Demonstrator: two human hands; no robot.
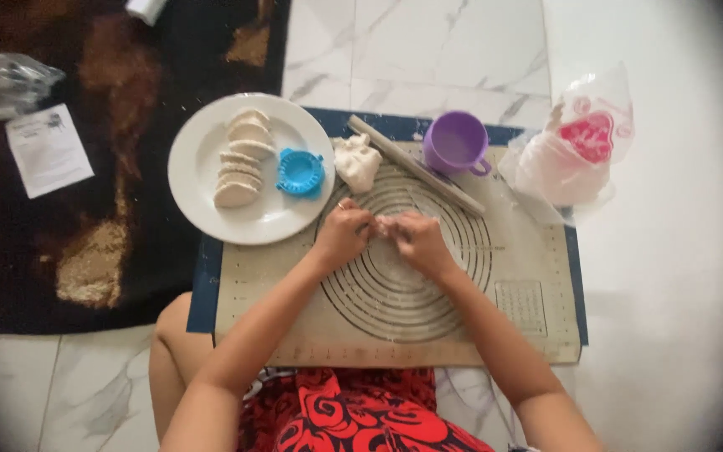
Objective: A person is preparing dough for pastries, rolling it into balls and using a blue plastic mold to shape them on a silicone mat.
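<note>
Over the ringed pastry mat (537,335) we bring both hands together: left hand (343,233) and right hand (416,238) pinching a small dough piece (381,224) between fingertips, held above the mat's centre so we can shape it; plate (198,180) of finished dumplings (240,159) waits alongside.

White marble floor (428,50) with grey veins; a dark brown-patterned rug (102,243) covers its left side; bright daylight at right.
</note>
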